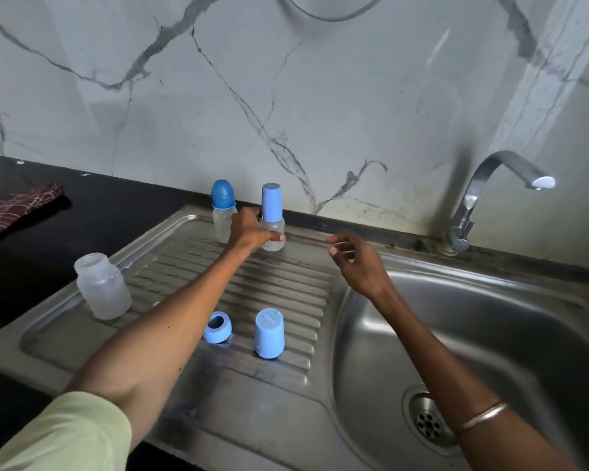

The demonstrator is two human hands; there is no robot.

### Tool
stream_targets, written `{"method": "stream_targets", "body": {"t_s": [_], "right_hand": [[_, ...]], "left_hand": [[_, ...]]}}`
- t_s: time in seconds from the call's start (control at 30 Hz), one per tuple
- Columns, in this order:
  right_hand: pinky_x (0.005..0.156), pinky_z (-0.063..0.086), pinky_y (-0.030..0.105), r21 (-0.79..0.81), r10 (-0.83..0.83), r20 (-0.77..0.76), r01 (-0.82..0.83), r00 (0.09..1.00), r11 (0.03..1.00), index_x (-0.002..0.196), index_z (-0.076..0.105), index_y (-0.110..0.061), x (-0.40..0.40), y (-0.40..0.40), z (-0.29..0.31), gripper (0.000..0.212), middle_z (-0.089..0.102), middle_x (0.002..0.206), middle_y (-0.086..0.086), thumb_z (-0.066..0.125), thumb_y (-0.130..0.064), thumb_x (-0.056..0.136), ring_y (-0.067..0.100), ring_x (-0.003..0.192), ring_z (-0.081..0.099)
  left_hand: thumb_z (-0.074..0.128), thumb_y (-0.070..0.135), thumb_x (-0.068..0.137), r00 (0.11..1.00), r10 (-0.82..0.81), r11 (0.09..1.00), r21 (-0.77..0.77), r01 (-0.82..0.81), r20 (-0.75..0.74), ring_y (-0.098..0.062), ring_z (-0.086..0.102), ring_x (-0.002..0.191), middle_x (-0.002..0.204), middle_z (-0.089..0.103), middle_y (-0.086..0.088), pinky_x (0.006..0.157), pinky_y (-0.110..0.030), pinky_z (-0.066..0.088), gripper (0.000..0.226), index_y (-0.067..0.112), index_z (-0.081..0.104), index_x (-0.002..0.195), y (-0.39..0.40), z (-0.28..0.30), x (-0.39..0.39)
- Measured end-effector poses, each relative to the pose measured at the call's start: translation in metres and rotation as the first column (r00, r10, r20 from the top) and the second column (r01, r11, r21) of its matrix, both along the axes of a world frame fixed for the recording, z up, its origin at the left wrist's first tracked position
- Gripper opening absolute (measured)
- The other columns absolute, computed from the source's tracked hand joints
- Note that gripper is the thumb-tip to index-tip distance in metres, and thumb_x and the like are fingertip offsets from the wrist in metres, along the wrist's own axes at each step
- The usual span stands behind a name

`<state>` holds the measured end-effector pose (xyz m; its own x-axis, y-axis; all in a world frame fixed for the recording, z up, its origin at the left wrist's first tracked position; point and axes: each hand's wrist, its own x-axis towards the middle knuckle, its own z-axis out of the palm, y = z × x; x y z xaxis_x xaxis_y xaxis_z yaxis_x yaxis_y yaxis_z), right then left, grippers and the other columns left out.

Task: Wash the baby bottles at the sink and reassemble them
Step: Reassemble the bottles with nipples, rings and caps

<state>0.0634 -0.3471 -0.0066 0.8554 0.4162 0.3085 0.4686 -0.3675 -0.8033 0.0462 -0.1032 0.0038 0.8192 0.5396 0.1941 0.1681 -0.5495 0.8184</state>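
Baby bottle of frosted clear plastic with a tall light-blue cylindrical cap (272,219) is standing upright at the far edge of the ribbed stainless-steel drainboard (279,294). Left hand (252,227) is gripping its body, fingers curled round. Right hand (357,263) is hovering nearby, fingers spread, holding nothing. No legible markings.

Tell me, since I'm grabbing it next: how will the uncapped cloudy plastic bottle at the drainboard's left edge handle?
The uncapped cloudy plastic bottle looks empty, so probably light. It stands upright on the ridged steel drainboard, so a sideways nudge might tip it. If wet from washing, it may be slippery.
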Motion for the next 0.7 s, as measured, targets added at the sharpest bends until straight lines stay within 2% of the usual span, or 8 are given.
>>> {"method": "stream_targets", "body": {"t_s": [0.07, 0.23, 0.3, 0.37, 0.47, 0.53, 0.63, 0.7], "right_hand": [[0.065, 0.044, 0.011, 0.006, 0.006, -0.009, -0.006, 1.0, 1.0, 0.111, 0.064, -0.019, 0.0, 0.0, -0.001, 0.016, 0.065, 0.101, -0.004, 0.062, -0.018, 0.095, 0.01, 0.089, 0.062], [0.067, 0.047, 0.016, -0.007, 0.028, -0.043, -0.028, 0.999, 1.0, 0.11, 0.064, -0.022, -0.007, 0.001, -0.002, 0.017, 0.065, 0.097, -0.004, 0.062, -0.015, 0.094, 0.01, 0.086, 0.062], [0.07, 0.047, 0.018, -0.013, 0.042, -0.042, -0.043, 0.998, 0.999, 0.11, 0.064, -0.022, -0.01, 0.001, 0.002, 0.018, 0.065, 0.096, -0.004, 0.062, -0.015, 0.094, 0.011, 0.085, 0.062], [0.068, 0.046, 0.017, -0.027, 0.047, -0.037, -0.048, 0.998, 0.998, 0.111, 0.063, -0.021, -0.016, -0.001, 0.009, 0.018, 0.065, 0.098, -0.003, 0.062, -0.015, 0.094, 0.011, 0.085, 0.062], [0.067, 0.047, 0.017, -0.034, 0.041, -0.037, -0.042, 0.998, 0.999, 0.115, 0.063, -0.019, -0.026, -0.004, 0.025, 0.02, 0.066, 0.101, -0.002, 0.061, -0.016, 0.095, 0.013, 0.089, 0.063], [0.068, 0.049, 0.019, -0.044, 0.049, -0.02, -0.05, 0.999, 0.998, 0.115, 0.064, -0.02, -0.039, -0.003, 0.038, 0.021, 0.066, 0.101, -0.003, 0.061, -0.015, 0.095, 0.014, 0.09, 0.064], [0.063, 0.047, 0.018, -0.049, 0.078, 0.002, -0.077, 0.997, 0.996, 0.113, 0.065, -0.02, -0.062, 0.007, 0.059, 0.021, 0.066, 0.1, -0.002, 0.061, -0.013, 0.094, 0.013, 0.085, 0.063], [0.063, 0.048, 0.019, -0.038, 0.111, 0.019, -0.11, 0.994, 0.993, 0.113, 0.066, -0.018, -0.086, 0.021, 0.075, 0.022, 0.066, 0.1, -0.001, 0.06, -0.011, 0.093, 0.015, 0.082, 0.064]], "left_hand": [[0.095, 0.015, 0.062, 1.0, -0.011, 1.0, 0.007, 0.011, 0.013, -0.017, 0.063, 0.096, 0.112, 0.069, -0.004, 0.084, -0.027, 0.05, 0.066, 0.004, 0.066, 0.12, -0.001, -0.004, -0.001], [0.096, 0.018, 0.061, 1.0, 0.0, 1.0, 0.016, 0.0, 0.008, -0.023, 0.068, 0.101, 0.114, 0.072, -0.009, 0.089, -0.034, 0.055, 0.066, 0.006, 0.066, 0.119, 0.003, -0.011, -0.001], [0.097, 0.021, 0.059, 1.0, 0.0, 1.0, 0.027, 0.0, -0.014, -0.025, 0.066, 0.108, 0.12, 0.07, -0.01, 0.091, -0.033, 0.053, 0.082, 0.004, 0.059, 0.13, 0.003, -0.01, -0.003], [0.097, 0.024, 0.059, 0.999, 0.014, 0.999, 0.032, -0.013, -0.04, -0.026, 0.063, 0.117, 0.126, 0.067, -0.012, 0.092, -0.029, 0.048, 0.105, -0.001, 0.041, 0.145, -0.001, -0.004, -0.01], [0.095, 0.022, 0.064, 0.996, 0.043, 0.998, 0.045, -0.04, -0.078, -0.029, 0.061, 0.119, 0.126, 0.066, -0.016, 0.093, -0.033, 0.047, 0.111, -0.005, 0.03, 0.149, -0.007, 0.006, -0.024], [0.091, 0.016, 0.07, 0.994, 0.055, 0.997, 0.056, -0.049, -0.099, -0.028, 0.06, 0.12, 0.127, 0.065, -0.015, 0.096, -0.035, 0.048, 0.093, -0.004, 0.039, 0.145, -0.008, 0.015, -0.038], [0.08, 0.007, 0.081, 0.995, 0.024, 0.993, 0.113, -0.013, -0.095, -0.023, 0.065, 0.101, 0.103, 0.069, -0.011, 0.085, -0.027, 0.049, 0.033, 0.004, 0.067, 0.111, -0.006, 0.03, -0.061], [0.071, 0.002, 0.086, 0.999, 0.021, 0.99, 0.143, -0.013, -0.049, -0.021, 0.069, 0.096, 0.102, 0.074, -0.011, 0.083, -0.021, 0.049, 0.015, 0.004, 0.074, 0.101, -0.001, 0.042, -0.083]]}}
